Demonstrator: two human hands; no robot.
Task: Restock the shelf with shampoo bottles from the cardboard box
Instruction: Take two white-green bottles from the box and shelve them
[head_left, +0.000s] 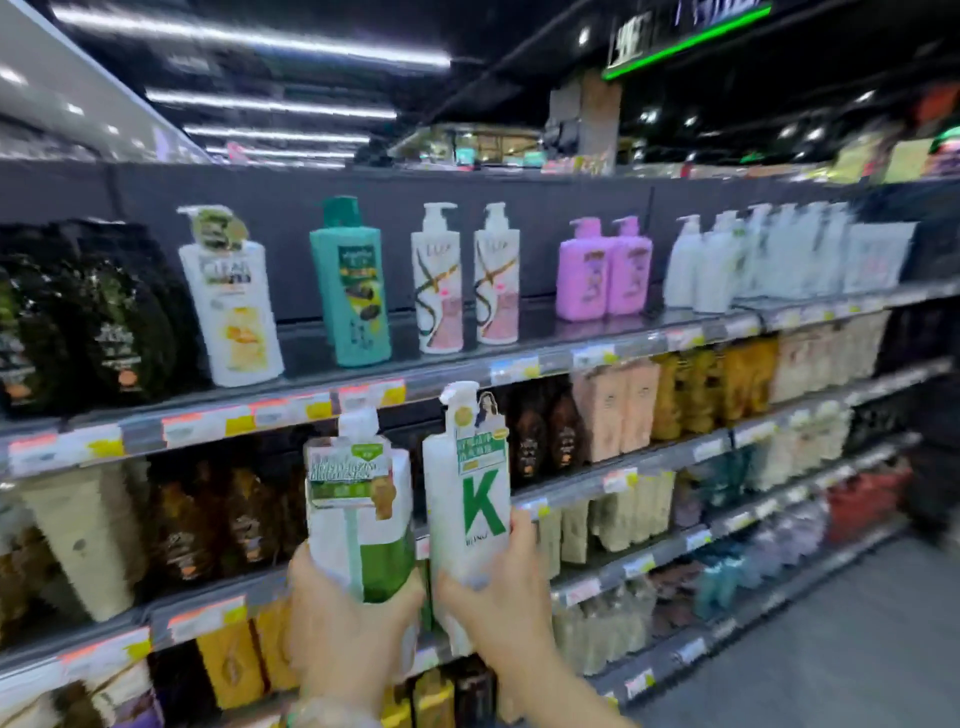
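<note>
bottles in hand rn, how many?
2. Green-and-white bottle in the left hand; white K bottle in the right hand. Both are upright, side by side before the shelves; none looks hidden behind.

The left hand (348, 618) grips the base of a white-and-green pump bottle (358, 514), and just right of it the right hand (493, 608) grips a white bottle marked K (470, 499), both upright before the stocked shelf (415, 382). Above the K bottle (on the top tier) stand two white Lux bottles (467, 280). A teal bottle (350, 286) and a white Clear bottle (228, 301) stand up-left, two pink ones (602, 270) up-right.
</note>
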